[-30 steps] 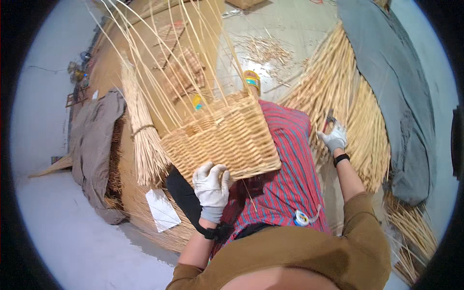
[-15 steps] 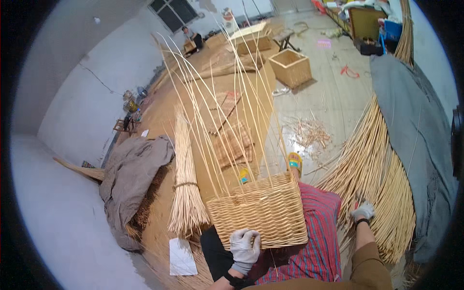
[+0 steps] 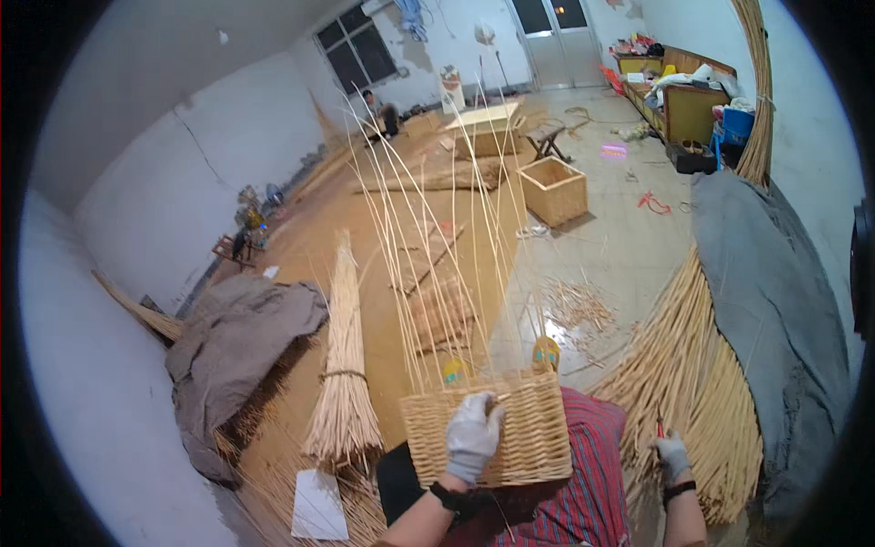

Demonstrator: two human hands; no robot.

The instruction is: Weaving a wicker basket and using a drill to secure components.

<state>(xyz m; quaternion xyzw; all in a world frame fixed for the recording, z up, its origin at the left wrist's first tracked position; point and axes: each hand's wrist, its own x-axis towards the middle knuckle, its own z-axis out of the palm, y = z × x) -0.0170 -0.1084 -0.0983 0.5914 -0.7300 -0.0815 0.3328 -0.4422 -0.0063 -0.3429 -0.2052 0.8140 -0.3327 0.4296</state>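
The floor (image 3: 629, 264), pale tile on the right and brown on the left, runs back to a white wall with a dark window (image 3: 357, 56) and a door (image 3: 552, 50). A wooden box (image 3: 556, 202) stands mid-room; a person (image 3: 387, 120) sits near the far end. Canes (image 3: 679, 374) fan out on the right, partly under a grey sheet (image 3: 775, 310).

The basket (image 3: 538, 433) sits on the lap, over the left edge of a striped cloth (image 3: 602, 469), its long axis running left to right, its upright rods (image 3: 390, 260) pointing away towards the far wall. The left hand (image 3: 474, 438) lies against its near side; I can't tell whether it grips. The right hand (image 3: 673, 456), beyond the cloth's right edge, is closed round a red-handled tool (image 3: 660, 428), near the canes.
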